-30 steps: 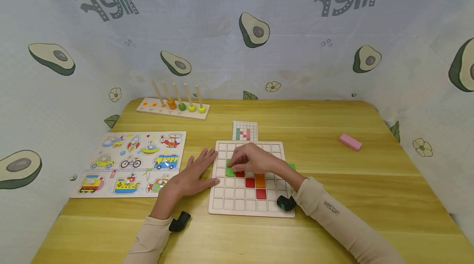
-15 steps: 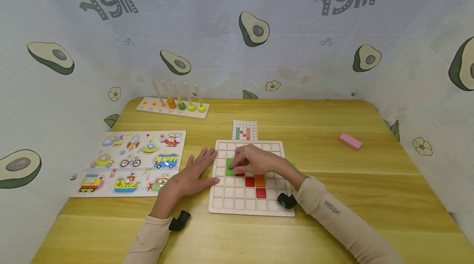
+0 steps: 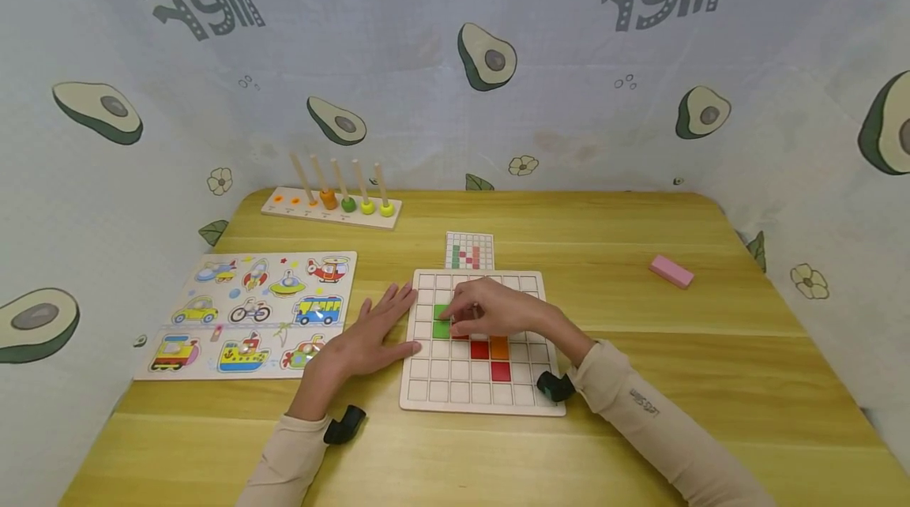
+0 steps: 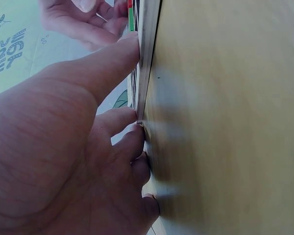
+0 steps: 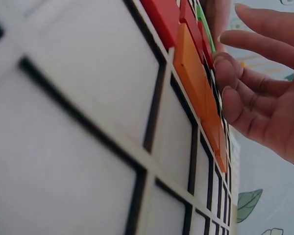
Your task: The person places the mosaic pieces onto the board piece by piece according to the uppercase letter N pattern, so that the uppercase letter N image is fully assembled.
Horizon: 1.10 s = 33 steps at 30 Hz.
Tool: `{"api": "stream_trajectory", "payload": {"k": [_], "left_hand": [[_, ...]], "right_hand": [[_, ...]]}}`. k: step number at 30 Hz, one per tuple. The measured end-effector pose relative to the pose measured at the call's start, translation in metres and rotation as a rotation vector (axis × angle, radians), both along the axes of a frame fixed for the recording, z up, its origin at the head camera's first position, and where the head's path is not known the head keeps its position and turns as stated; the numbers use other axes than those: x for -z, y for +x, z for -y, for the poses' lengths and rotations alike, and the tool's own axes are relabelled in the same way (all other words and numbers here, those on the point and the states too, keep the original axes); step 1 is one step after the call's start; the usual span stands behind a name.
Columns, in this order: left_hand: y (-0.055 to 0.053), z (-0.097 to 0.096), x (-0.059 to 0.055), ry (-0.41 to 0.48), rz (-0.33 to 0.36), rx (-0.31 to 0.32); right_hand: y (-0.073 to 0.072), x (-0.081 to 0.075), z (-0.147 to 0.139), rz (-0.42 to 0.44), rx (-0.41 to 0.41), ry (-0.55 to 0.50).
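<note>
A square wooden grid board (image 3: 419,390) holds two green tiles (image 3: 441,329) stacked at its left. Red tiles (image 3: 501,371) run diagonally toward the lower right, beside orange tiles (image 5: 193,78), as the right wrist view also shows. Over the board, my right hand (image 3: 501,306) has its index fingertip at the upper green tile, with the thumb spread away from it. The other fingers (image 5: 235,105) are loosely bent and hold nothing. My left hand (image 3: 362,345) rests on the table, thumb and fingertips touching the board's left edge (image 4: 149,49). Part of the board is hidden beneath my right hand.
Behind the board lies a small pattern card (image 3: 469,242). To the left is a vehicle puzzle board (image 3: 245,317), with a peg counting stand (image 3: 330,211) behind it. A pink block (image 3: 671,272) lies at right. A printed cloth (image 3: 426,144) hangs behind the table.
My right thumb and index finger have parted, and the hand has shifted slightly right, uncovering more of the green tiles. The green piece right of the board is now hidden behind my wrist.
</note>
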State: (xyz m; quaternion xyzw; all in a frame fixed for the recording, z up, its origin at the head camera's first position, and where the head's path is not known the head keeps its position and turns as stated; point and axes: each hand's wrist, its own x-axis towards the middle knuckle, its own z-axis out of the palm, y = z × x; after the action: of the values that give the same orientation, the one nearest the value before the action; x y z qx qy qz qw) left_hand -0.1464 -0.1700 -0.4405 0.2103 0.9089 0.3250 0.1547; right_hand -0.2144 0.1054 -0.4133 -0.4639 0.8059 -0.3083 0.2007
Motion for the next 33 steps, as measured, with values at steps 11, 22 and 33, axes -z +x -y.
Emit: {"api": "stream_trajectory", "payload": {"k": [11, 22, 33], "left_hand": [[0.0, 0.001, 0.0, -0.004, 0.007, -0.006], [0.0, 0.0, 0.0, 0.013, 0.005, 0.005], [0.001, 0.001, 0.001, 0.005, 0.012, -0.001]], "right_hand": [[-0.004, -0.012, -0.035, 0.107, 0.014, -0.028], [-0.014, -0.013, -0.088, 0.195, 0.043, -0.063], [-0.023, -0.012, -0.122, 0.232, 0.12, -0.065]]}}
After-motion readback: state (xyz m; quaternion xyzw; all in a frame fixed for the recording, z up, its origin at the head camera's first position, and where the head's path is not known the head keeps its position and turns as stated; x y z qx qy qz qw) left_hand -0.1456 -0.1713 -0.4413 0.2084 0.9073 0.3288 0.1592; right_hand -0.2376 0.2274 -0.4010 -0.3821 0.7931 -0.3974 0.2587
